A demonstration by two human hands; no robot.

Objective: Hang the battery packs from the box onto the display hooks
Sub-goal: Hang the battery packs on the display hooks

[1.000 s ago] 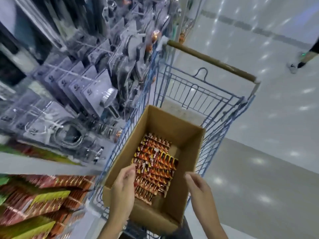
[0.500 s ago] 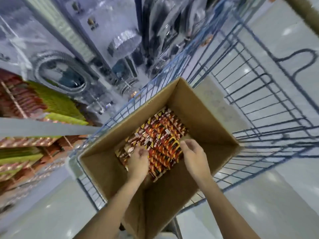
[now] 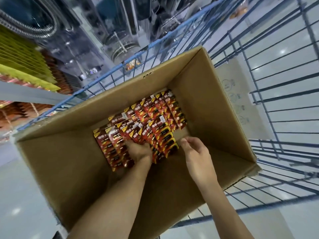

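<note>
Packs lie in rows on box floor; box in cart. Left hand on packs, fingertips buried among them, grip unclear. Right hand just beside packs, fingers loosely curled, empty.

A blue wire cart stands on a glossy pale floor dotted with reflected ceiling lights. Left of the cart runs a grey shelf edge with yellow-green packs above it. Beyond the cart's far rail hang clear packets of coiled metal hose.
</note>
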